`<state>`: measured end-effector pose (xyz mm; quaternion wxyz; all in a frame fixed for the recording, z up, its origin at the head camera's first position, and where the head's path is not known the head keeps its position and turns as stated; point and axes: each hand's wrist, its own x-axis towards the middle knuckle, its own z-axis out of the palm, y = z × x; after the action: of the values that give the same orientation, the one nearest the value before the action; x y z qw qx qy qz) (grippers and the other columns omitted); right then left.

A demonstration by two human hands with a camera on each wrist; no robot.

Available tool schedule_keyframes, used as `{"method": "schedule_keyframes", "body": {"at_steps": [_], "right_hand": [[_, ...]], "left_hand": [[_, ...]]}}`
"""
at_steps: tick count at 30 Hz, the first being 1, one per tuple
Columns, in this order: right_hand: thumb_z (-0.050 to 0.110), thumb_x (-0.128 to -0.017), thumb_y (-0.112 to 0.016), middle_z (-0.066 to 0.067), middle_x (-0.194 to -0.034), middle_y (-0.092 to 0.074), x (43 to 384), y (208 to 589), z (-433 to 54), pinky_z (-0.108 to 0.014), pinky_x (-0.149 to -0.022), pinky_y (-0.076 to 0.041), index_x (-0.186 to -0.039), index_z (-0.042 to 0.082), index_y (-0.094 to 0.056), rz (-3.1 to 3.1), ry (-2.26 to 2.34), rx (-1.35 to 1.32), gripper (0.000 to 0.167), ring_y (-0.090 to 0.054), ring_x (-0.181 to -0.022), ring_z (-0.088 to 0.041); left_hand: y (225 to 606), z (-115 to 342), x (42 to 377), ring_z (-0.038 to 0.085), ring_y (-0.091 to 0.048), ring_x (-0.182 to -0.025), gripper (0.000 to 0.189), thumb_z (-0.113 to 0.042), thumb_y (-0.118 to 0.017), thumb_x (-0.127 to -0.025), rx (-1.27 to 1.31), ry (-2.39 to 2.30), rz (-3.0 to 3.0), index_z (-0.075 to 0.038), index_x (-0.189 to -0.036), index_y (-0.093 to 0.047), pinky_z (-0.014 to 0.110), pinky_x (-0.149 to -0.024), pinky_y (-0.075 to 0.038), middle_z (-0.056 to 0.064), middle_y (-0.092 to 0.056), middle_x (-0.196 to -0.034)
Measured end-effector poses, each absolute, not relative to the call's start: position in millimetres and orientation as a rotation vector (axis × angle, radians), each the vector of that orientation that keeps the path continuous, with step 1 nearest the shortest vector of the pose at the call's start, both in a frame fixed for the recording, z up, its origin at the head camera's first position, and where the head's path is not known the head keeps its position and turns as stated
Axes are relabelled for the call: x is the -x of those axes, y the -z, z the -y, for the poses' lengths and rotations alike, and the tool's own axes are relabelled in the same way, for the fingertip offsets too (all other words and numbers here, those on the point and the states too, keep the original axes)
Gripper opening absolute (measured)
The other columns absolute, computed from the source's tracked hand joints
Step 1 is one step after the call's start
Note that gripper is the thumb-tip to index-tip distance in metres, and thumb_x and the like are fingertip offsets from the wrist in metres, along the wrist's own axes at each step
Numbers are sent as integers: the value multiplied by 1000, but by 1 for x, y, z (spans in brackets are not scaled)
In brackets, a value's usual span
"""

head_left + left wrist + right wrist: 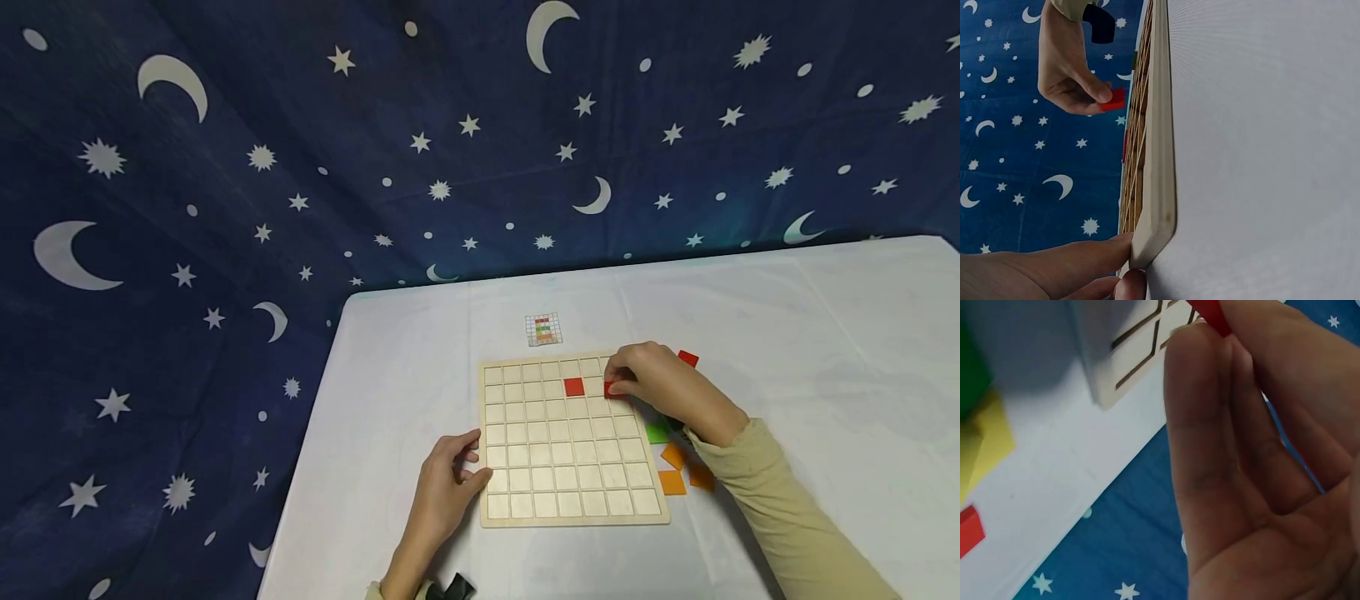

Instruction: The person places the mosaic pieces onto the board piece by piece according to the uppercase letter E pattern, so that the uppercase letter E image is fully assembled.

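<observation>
A square wooden grid board (531, 457) lies flat on the table. My right hand (660, 383) is over its far right part and pinches a red square tile (611, 391) between thumb and fingers. In the left wrist view that red tile (1112, 100) is tilted just above the board's surface. A second red tile (574, 387) sits in a cell near the board's far side. My left hand (444, 487) rests at the board's left edge, with thumb and fingertips touching its side near the front corner (1163, 225).
Right of the board lie a red tile (687, 358), a green tile (657, 432) and several orange tiles (672, 482), partly behind my right arm. A small card with a coloured grid pattern (543, 329) lies beyond the board. A dark starry cloth (450, 150) hangs behind the white table (390, 358).
</observation>
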<state>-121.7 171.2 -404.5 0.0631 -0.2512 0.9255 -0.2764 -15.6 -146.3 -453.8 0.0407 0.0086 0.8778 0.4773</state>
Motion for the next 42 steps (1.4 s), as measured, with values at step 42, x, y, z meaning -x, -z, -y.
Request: {"method": "schedule_keyframes", "body": {"at_steps": [42], "right_hand": [[5,-84,-77,4,-81,-68,142,428,-108,-29,-72,-53,-82,11,-73,-2727,993,904,7,-58,-76,-10]], "left_hand": [[456,149,14,17,-59,-96,49,0,-77,-82,-52,-1499,-2658,2,-129,-61,19,-71,-55,7,-61,-113]]}}
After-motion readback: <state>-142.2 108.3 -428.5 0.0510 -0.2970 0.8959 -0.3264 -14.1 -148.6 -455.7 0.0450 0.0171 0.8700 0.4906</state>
